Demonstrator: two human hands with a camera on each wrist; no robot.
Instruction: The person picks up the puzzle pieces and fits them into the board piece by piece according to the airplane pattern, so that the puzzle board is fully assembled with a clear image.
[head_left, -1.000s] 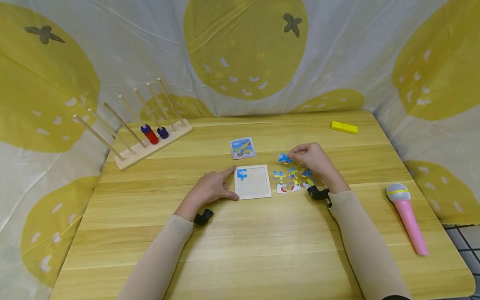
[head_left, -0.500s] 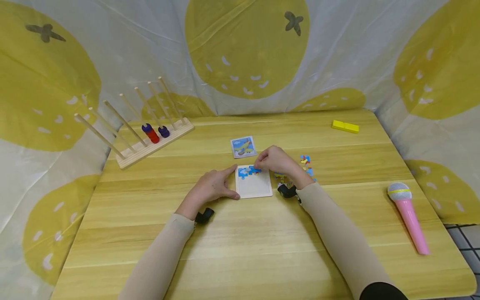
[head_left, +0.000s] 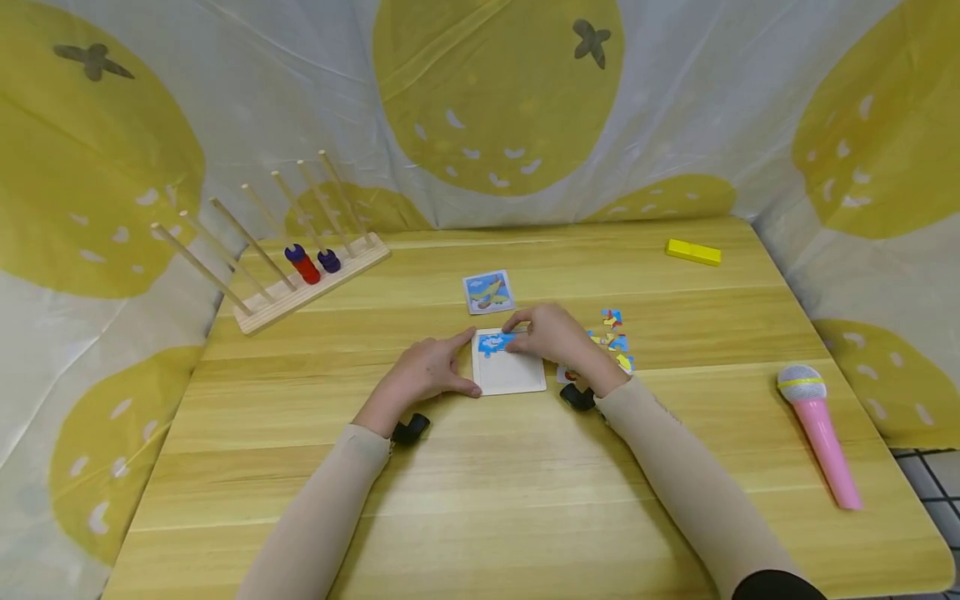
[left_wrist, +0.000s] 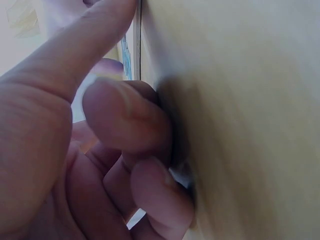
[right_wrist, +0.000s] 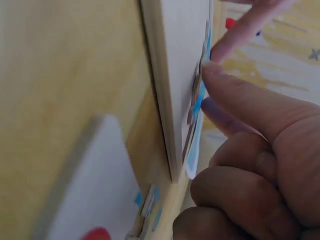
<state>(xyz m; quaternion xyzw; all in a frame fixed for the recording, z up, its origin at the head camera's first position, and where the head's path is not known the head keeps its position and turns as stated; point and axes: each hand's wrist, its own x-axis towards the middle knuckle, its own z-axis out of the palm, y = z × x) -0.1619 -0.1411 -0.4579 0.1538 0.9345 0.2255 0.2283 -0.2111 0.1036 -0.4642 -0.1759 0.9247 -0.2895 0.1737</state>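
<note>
A square puzzle tray [head_left: 510,381] lies on the table, with joined blue and white jigsaw pieces [head_left: 491,342] along its upper left part. My left hand [head_left: 427,371] spans the tray's left side, forefinger at the far corner and thumb at the near one. My right hand [head_left: 555,336] is over the tray's upper right, its thumb and forefinger pinching a blue jigsaw piece [right_wrist: 198,97] low against the tray. That piece is mostly hidden in the head view. Loose jigsaw pieces [head_left: 618,342] lie right of the tray, partly behind the right hand.
Behind the tray lies a picture card [head_left: 489,292] of a yellow plane. A wooden peg rack [head_left: 315,287] with red and purple rings stands at the back left. A yellow block [head_left: 693,252] sits back right, and a pink toy microphone [head_left: 823,442] lies at the right.
My right hand has come left from the loose pieces to the tray, bringing a blue piece, and has since shifted slightly nearer on it. The left hand stays at the tray's left side.
</note>
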